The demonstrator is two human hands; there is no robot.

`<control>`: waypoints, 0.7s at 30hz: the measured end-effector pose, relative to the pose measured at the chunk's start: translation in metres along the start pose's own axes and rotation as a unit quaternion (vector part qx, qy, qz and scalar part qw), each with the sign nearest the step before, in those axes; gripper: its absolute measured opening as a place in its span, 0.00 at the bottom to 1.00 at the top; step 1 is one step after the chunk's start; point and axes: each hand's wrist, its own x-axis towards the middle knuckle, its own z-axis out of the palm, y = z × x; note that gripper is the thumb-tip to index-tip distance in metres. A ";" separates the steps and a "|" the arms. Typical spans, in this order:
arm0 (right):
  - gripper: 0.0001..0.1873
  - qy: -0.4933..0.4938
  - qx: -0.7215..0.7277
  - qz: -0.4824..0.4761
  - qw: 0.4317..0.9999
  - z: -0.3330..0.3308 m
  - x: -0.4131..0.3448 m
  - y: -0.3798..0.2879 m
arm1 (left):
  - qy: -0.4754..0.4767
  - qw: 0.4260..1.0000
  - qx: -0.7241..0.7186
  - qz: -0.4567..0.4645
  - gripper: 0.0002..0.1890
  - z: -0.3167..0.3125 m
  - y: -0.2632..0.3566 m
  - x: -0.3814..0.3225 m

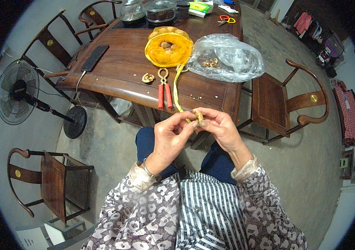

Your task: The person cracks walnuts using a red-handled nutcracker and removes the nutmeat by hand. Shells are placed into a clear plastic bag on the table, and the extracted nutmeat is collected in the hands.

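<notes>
Between my left hand (174,129) and my right hand (222,128), the fingertips of both pinch a piece of walnut (199,115) just past the table's front edge. My fingers hide part of it. A nutcracker (165,90) with red handles lies on the table in front of my left hand. Left of its jaws is a broken walnut shell (148,77). Farther back sits a yellow mesh bag (168,51) of whole walnuts, its mouth open and its yellow strap (175,87) trailing towards my hands. Walnut pieces (212,63) rest in or on a clear plastic bag (243,59) at right.
On the dark wooden table (121,62) are a phone (94,58) on a cable, scissors (227,20), a glass-lidded pot (160,12) and a tissue pack (200,8). Wooden chairs (271,100) stand around. A standing fan (18,90) is at left. Crumbs dot the table.
</notes>
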 end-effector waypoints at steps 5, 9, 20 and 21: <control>0.21 0.007 -0.028 -0.007 1.000 -0.002 0.001 0.002 | 0.003 0.999 -0.030 -0.028 0.09 0.001 0.001 0.000; 0.22 0.005 -0.049 -0.009 0.999 -0.003 0.002 0.002 | -0.014 0.997 -0.054 -0.052 0.09 -0.001 0.002 0.002; 0.21 0.013 -0.053 -0.007 0.998 -0.004 0.003 0.006 | -0.019 0.985 -0.126 -0.119 0.05 -0.003 -0.008 0.007; 0.21 0.014 -0.050 -0.010 0.999 -0.005 0.003 0.008 | -0.015 0.983 -0.136 -0.123 0.05 -0.002 -0.008 0.007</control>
